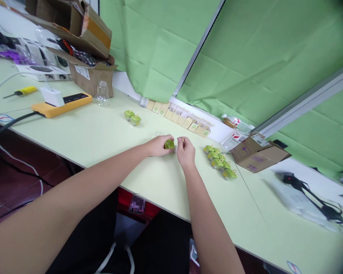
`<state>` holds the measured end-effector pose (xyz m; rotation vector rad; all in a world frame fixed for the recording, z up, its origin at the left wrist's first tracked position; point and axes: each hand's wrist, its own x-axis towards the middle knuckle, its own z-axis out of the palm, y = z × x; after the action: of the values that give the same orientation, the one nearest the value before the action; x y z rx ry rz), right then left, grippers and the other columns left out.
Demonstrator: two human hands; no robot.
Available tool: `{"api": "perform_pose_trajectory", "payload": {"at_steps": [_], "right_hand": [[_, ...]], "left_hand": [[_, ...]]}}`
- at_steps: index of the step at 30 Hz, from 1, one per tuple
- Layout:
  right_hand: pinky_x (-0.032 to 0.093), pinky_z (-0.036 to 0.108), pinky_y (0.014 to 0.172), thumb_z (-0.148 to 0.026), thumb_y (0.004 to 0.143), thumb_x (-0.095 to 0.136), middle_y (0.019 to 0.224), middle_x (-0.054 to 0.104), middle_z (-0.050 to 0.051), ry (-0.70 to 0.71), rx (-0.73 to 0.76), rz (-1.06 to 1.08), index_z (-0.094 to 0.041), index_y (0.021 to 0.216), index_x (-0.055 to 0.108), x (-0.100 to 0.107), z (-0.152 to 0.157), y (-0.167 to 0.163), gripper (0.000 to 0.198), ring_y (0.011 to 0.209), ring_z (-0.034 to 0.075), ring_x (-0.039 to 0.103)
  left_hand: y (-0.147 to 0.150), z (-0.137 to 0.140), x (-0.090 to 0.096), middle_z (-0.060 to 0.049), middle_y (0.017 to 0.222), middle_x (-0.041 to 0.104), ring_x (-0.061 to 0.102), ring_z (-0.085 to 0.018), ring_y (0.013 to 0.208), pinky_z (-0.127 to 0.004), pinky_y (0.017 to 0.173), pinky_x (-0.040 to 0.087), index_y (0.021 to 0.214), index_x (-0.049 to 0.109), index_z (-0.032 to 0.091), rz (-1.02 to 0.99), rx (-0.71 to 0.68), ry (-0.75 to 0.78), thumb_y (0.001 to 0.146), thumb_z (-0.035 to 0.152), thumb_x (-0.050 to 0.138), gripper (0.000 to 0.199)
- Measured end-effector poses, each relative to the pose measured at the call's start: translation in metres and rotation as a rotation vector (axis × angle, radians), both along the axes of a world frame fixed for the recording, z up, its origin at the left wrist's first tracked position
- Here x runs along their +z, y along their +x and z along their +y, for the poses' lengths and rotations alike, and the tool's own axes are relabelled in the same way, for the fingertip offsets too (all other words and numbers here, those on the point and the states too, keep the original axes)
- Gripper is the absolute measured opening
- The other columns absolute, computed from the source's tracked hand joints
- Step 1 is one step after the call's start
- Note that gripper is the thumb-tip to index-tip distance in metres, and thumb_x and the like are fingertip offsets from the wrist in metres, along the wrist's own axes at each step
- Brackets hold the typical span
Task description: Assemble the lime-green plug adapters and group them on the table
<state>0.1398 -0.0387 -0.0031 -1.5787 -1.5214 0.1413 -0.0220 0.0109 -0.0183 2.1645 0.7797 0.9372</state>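
My left hand [157,146] is closed around a small green-topped container [169,144], held just above the pale table. Close beside it, my right hand [186,153] pinches a tiny yellowish ring-like piece [182,140]; its exact kind is too small to make out. Behind my left hand lies a clear plastic piece [158,134], partly hidden. Two similar green-topped containers [135,120] stand farther back on the left. To the right of my right hand, several more green-topped containers [217,163] with loops on top are grouped in rows.
Small cardboard boxes [177,115] line the wall. An orange power strip [71,104], a yellow screwdriver [25,90], a clear plastic bottle [102,93] and a carton [91,74] occupy the left. Rightward are plastic bottles [237,125], an open carton [258,154] and a black strap-like device [311,196].
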Motion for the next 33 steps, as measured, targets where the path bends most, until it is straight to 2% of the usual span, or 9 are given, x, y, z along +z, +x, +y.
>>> {"api": "perform_pose_trajectory", "payload": {"at_steps": [5, 11, 18, 22, 25, 28, 33], "right_hand": [[0.044, 0.028, 0.065, -0.050, 0.087, 0.050, 0.073, 0.064, 0.001, -0.023, -0.016, 0.037, -0.020, 0.104, 0.063, -0.002, 0.002, 0.000, 0.037, 0.065, 0.017, 0.057], [0.045, 0.026, 0.061, -0.054, 0.084, 0.055, 0.080, 0.067, 0.003, -0.008, 0.003, 0.052, -0.020, 0.086, 0.062, -0.003, 0.002, -0.001, 0.035, 0.062, 0.014, 0.056], [0.047, 0.027, 0.063, -0.057, 0.088, 0.049, 0.079, 0.068, 0.003, -0.024, 0.046, 0.108, -0.021, 0.085, 0.061, -0.002, 0.001, -0.001, 0.037, 0.067, 0.016, 0.061], [0.045, 0.028, 0.063, -0.053, 0.089, 0.046, 0.081, 0.067, 0.002, -0.005, 0.011, 0.061, -0.022, 0.086, 0.059, -0.002, 0.002, -0.001, 0.033, 0.063, 0.015, 0.057], [0.044, 0.029, 0.065, -0.050, 0.088, 0.047, 0.084, 0.067, 0.004, 0.015, -0.045, 0.038, -0.021, 0.094, 0.060, -0.002, 0.002, 0.001, 0.032, 0.064, 0.016, 0.057], [0.042, 0.029, 0.064, -0.048, 0.085, 0.051, 0.078, 0.067, 0.002, -0.001, -0.093, 0.015, -0.021, 0.099, 0.060, -0.003, 0.002, 0.003, 0.031, 0.064, 0.017, 0.058], [0.038, 0.028, 0.062, -0.041, 0.086, 0.049, 0.064, 0.063, 0.000, -0.038, -0.078, -0.127, -0.022, 0.083, 0.065, -0.004, -0.001, 0.006, 0.025, 0.058, 0.016, 0.052]], "left_hand": [[-0.001, -0.001, 0.001, -0.005, 0.093, 0.068, 0.061, -0.017, 0.075, -0.029, 0.069, 0.049, 0.111, 0.061, 0.021, -0.007, -0.020, -0.001, 0.076, 0.036, 0.064, 0.038], [0.000, -0.001, 0.000, -0.005, 0.090, 0.067, 0.060, -0.017, 0.074, -0.029, 0.067, 0.048, 0.109, 0.061, 0.020, -0.029, -0.036, 0.020, 0.076, 0.036, 0.064, 0.037], [0.000, 0.000, 0.000, -0.004, 0.089, 0.068, 0.061, -0.017, 0.074, -0.029, 0.067, 0.048, 0.108, 0.061, 0.021, -0.022, -0.031, 0.013, 0.076, 0.037, 0.065, 0.037], [-0.001, 0.000, -0.001, -0.006, 0.093, 0.069, 0.062, -0.019, 0.076, -0.030, 0.067, 0.048, 0.112, 0.060, 0.021, 0.020, 0.010, 0.007, 0.075, 0.040, 0.066, 0.042], [-0.002, 0.003, -0.003, -0.007, 0.096, 0.070, 0.064, -0.020, 0.079, -0.031, 0.070, 0.049, 0.114, 0.061, 0.021, 0.060, 0.039, 0.038, 0.075, 0.040, 0.066, 0.044], [-0.002, 0.006, -0.007, -0.008, 0.097, 0.071, 0.065, -0.023, 0.084, -0.032, 0.074, 0.049, 0.115, 0.062, 0.021, 0.111, 0.060, 0.067, 0.074, 0.040, 0.066, 0.045], [0.001, 0.010, -0.009, -0.010, 0.102, 0.071, 0.066, -0.027, 0.092, -0.034, 0.078, 0.049, 0.110, 0.066, 0.020, 0.184, 0.084, 0.105, 0.073, 0.040, 0.065, 0.042]]}}
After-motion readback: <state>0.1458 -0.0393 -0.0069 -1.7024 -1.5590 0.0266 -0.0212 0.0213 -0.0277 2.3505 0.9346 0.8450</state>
